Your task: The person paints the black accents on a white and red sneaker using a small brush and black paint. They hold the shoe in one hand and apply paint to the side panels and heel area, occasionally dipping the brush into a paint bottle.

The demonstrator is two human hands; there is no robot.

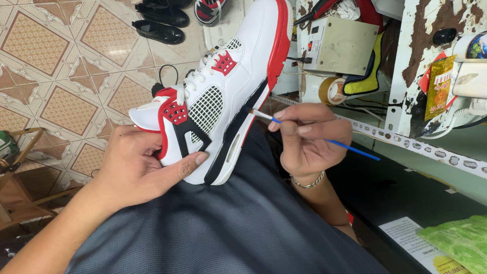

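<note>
My left hand (134, 170) grips the sneaker (223, 91) by the heel, fingers wrapped around it, propping it on my lap so the sole edge faces me. My right hand (309, 139) pinches a thin brush (324, 141), its tip touching the midsole.
</note>
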